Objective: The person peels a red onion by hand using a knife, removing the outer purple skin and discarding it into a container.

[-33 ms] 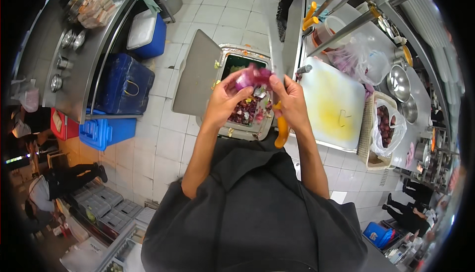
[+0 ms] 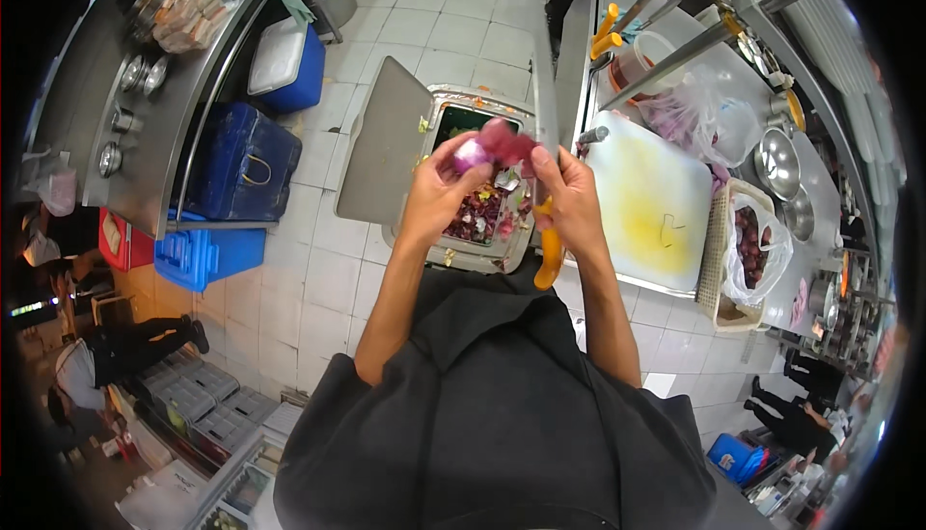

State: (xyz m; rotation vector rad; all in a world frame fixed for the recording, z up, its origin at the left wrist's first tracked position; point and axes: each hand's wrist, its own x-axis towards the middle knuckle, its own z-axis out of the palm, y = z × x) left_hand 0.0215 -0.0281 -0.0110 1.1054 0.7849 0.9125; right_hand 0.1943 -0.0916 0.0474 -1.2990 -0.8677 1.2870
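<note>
My left hand [image 2: 434,200] is closed around a red onion [image 2: 471,156], its thumb toward me and the white and purple layers showing. A dark red flap of onion skin [image 2: 509,144] stretches from the onion to my right thumb. My right hand [image 2: 573,204] grips a knife with a yellow handle [image 2: 549,260], which sticks out below the palm. The long blade [image 2: 544,86] points away from me and is blurred. Below both hands stands a grey bin [image 2: 429,258], its lid [image 2: 384,144] swung open to the left, with onion peelings [image 2: 475,217] inside.
To my right, a yellow-stained white cutting board [image 2: 651,202] lies on the steel counter. Beside it are a basket [image 2: 719,270] with a bag of red onions [image 2: 750,245] and metal bowls [image 2: 777,162]. Blue cooler boxes [image 2: 236,159] line the left counter. Other people stand farther off.
The knife blade has shifted slightly to the right with my right hand. The skin flap between my hands looks wider and more spread. My left hand has barely moved.
</note>
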